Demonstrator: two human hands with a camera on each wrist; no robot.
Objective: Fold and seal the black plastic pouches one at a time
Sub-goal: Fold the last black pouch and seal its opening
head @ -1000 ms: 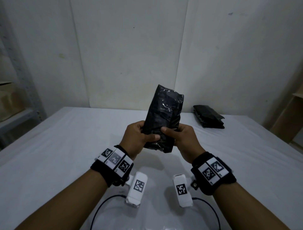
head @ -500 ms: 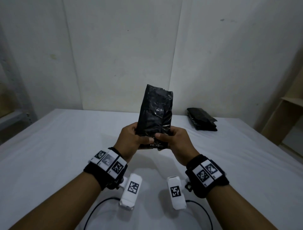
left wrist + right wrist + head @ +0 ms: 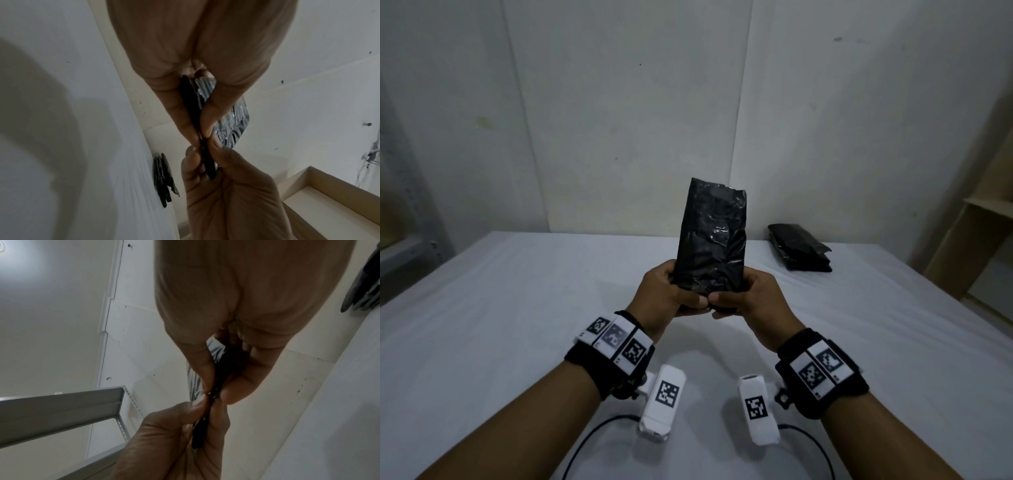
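Pouch [image 3: 710,240] stands upright in the air above the white surface [image 3: 500,308], its long axis running from 6 to 12 o'clock, and both grips sit at its 6 o'clock end. Left hand [image 3: 666,291] and right hand [image 3: 751,294] each pinch that bottom edge between thumb and fingers, thumbs nearly meeting, equally near. More black pouches [image 3: 799,248] lie stacked at about 2 o'clock, well apart.

Pouch [image 3: 710,240] upright between both hands above table [image 3: 517,291]; pouch stack [image 3: 799,253] far right.
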